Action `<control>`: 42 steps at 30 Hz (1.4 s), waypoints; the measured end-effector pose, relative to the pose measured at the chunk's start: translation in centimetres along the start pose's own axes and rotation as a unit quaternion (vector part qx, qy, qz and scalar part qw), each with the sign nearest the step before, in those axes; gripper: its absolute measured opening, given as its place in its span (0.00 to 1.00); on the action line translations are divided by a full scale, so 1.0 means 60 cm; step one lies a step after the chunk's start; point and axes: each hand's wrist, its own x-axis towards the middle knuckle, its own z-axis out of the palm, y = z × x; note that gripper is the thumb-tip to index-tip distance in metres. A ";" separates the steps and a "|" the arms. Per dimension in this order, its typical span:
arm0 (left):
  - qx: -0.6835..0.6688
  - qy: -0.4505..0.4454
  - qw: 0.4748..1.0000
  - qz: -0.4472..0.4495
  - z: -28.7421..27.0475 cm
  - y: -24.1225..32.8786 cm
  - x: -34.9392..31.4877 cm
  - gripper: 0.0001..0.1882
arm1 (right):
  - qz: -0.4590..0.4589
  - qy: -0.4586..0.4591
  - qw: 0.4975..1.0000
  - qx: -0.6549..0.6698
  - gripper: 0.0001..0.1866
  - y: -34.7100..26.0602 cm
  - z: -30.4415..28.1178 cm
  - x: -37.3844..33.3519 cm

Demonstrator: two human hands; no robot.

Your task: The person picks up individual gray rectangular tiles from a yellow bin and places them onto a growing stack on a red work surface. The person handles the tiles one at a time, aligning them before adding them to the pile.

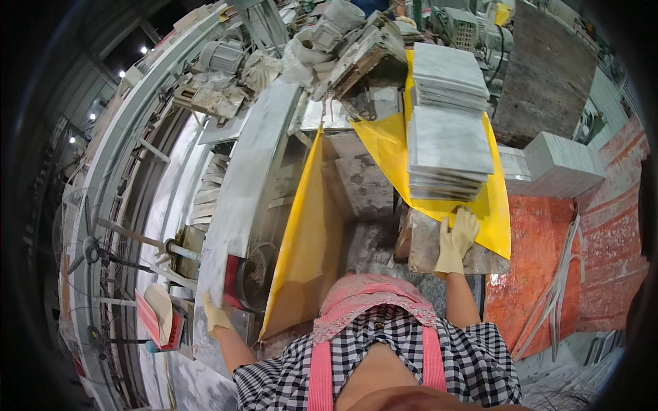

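My right hand [459,238], in a cream glove, lies on the yellow sheet [493,212] just in front of a stack of grey-white marble tiles [451,144]. Its fingers are spread and stretched forward, and I see nothing held in them. A second, higher pile of similar tiles [449,68] stands directly behind. Under the sheet's near edge shows a worn wooden board [428,250]. On the left, my gloved left hand [216,318] rests at the edge of a long grey stone slab [236,178]. Its fingers are partly hidden, with one stretched along the slab.
Between my arms hangs a yellow sheet [296,240] beside a dark round roller [255,275]. Further left runs a machine line with a black handwheel [91,250]. White stone blocks [562,164] and loose pale straps [558,294] lie right, by orange sheeting [528,274].
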 end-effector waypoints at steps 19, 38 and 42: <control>-0.034 -0.581 0.813 -0.036 0.536 0.036 -0.324 0.26 | 0.222 -0.043 0.809 0.543 0.20 0.016 -0.147 -0.088; -0.012 -0.715 0.672 -0.189 0.486 0.040 -0.226 0.32 | 0.342 -0.094 0.787 0.505 0.25 -0.125 -0.199 -0.171; -0.016 -0.728 0.650 -0.219 0.507 0.018 -0.249 0.27 | 0.339 -0.090 0.780 0.517 0.26 -0.142 -0.201 -0.182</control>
